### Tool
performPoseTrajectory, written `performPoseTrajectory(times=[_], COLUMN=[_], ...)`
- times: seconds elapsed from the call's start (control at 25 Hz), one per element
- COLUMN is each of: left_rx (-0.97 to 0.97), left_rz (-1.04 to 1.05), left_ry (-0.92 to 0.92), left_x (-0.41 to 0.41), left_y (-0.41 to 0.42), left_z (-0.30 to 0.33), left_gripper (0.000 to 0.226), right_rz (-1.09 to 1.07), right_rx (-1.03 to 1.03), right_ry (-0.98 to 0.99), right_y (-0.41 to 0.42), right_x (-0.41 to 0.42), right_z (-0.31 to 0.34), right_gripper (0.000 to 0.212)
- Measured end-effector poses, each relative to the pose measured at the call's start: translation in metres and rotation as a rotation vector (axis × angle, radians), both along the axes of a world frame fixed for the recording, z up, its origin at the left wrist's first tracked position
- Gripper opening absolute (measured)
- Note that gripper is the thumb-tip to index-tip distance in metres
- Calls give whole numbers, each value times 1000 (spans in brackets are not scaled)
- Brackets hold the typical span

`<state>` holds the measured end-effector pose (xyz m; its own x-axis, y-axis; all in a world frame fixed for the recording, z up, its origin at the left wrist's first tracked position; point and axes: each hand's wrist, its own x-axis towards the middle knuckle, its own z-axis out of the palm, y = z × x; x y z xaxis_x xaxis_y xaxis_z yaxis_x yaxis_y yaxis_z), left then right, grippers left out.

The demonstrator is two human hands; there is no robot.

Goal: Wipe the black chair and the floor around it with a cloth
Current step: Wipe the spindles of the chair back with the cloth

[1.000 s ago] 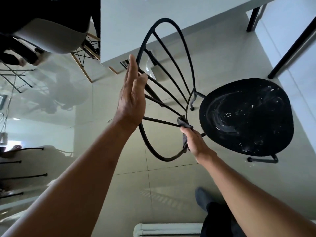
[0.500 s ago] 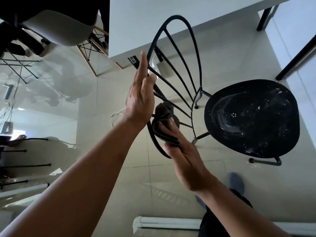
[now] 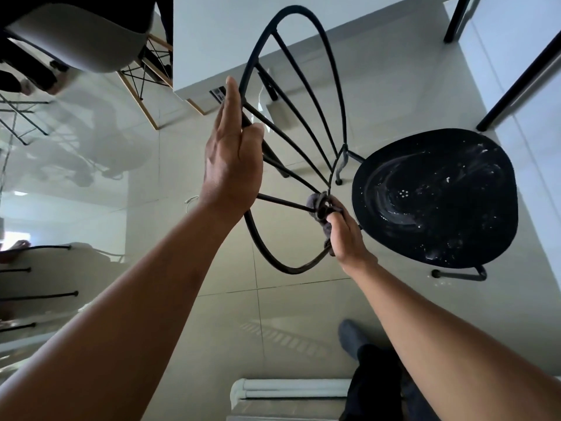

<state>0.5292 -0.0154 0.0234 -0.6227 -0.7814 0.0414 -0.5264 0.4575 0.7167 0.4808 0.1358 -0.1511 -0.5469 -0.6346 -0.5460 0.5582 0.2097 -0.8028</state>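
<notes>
The black chair [image 3: 434,196] stands on the pale tiled floor [image 3: 303,314], its round seat smeared with white streaks and specks. Its wire backrest [image 3: 303,95] fans out from a point beside the seat. My left hand [image 3: 232,159] lies flat with straight fingers against the backrest's outer hoop and steadies it. My right hand [image 3: 344,230] grips a dark grey cloth [image 3: 317,205] wrapped round a spoke where the spokes meet near the seat.
A white table [image 3: 218,41] stands behind the chair, with black table legs [image 3: 516,83] at the right. A grey shell chair [image 3: 82,34] is at the upper left. A white unit [image 3: 288,393] sits by my feet, and my grey-socked foot [image 3: 352,335] is on the tiles.
My right hand slid the cloth back down the spoke from near my left hand to the base by the seat. My left hand stayed on the hoop.
</notes>
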Motion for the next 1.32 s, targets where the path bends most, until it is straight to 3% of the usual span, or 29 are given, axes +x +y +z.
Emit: performPoseTrajectory(times=[0.12,0.24,0.32,0.48,0.8,1.0,1.08,1.2,1.32], left_rx=[-94,-146,-158,-128,26,72,22,-137,-290], left_rz=[14,-10,-38,-35,-74,-30,-41,-74,-113], left_ry=[-55,-119,-140,-78,16,-73,-77,-121,-239], left_x=[2,18,27,28,34,45,46,43,39], left_y=[6,25,33,35,26,14,17,19,19], left_z=[2,-2,-4,-5,-3,-12,-14,-4,4], left_gripper=[71,77,78,74,66,60,59,66,72], right_rz=[13,28,70,147,233,458,491,326,155], right_rx=[192,320,258,64,-308,-221,-248,-322,-252], right_ry=[-93,-105,-134,-23,134,688,794,702,501], right_y=[-8,-12,-9,8,44,79,91,95,93], right_x=[-15,-21,-19,-2,54,86,84,79,82], right_z=[-33,-38,-5,55,176,142,117,84,72], right_gripper=[20,19,15,30,38,56,56,52,47])
